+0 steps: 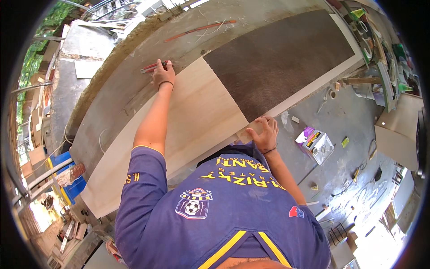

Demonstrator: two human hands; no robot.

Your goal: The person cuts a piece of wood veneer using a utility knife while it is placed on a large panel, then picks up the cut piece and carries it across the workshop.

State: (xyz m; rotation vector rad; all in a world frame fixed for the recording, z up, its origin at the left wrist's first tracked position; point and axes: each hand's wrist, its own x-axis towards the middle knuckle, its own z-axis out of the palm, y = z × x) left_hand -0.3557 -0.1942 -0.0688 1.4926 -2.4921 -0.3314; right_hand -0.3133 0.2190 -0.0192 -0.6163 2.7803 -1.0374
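A pale plywood panel [197, 103] lies on the bench in front of me, with a dark brown sheet [277, 58] butting against its right side. My left hand [163, 76] reaches past the panel's far edge, its fingers curled around a slim red-and-grey tool [147, 70] whose exact kind I cannot make out. At the near edge, by the seam between panel and sheet, my right hand [265, 133] grips a small tan flat piece [244, 135]. Part of that piece is hidden under the fingers.
A long thin orange-red strip [201, 30] and loose string lie on the far bench surface [148, 49]. On the floor to the right stands a purple-and-white can [315, 144] among scraps. Shelving with tape rolls [368, 49] borders the right; a blue frame [67, 175] stands left.
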